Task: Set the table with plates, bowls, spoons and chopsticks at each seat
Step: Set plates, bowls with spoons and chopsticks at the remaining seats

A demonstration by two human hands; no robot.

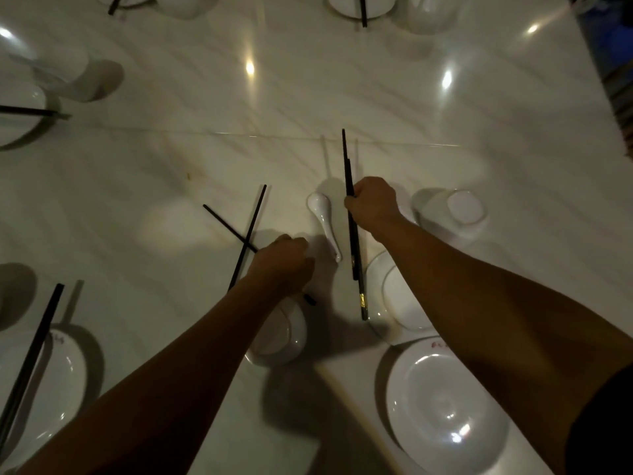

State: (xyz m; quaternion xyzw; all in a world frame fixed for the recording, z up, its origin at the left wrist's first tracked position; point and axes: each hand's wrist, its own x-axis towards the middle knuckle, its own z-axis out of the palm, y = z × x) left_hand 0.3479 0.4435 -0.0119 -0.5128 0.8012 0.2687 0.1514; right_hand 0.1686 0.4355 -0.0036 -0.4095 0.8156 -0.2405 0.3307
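My right hand (371, 202) grips a pair of black chopsticks (348, 166) that point away from me, their gold-banded ends hanging over a white plate (378, 303). My left hand (282, 262) holds two more black chopsticks (251, 221), which cross each other in an X. Between my hands a white spoon (323, 217) lies on the white marble table (212, 156). An upturned white bowl (455, 214) sits right of my right hand. Another white bowl (284, 334) lies under my left wrist. A white plate (442, 409) is at the near right.
At the near left a plate (58, 382) carries a pair of chopsticks (32, 358). Set places with bowls and chopsticks stand at the far left (20, 111) and along the far edge (363, 8). The table edge runs down the right side.
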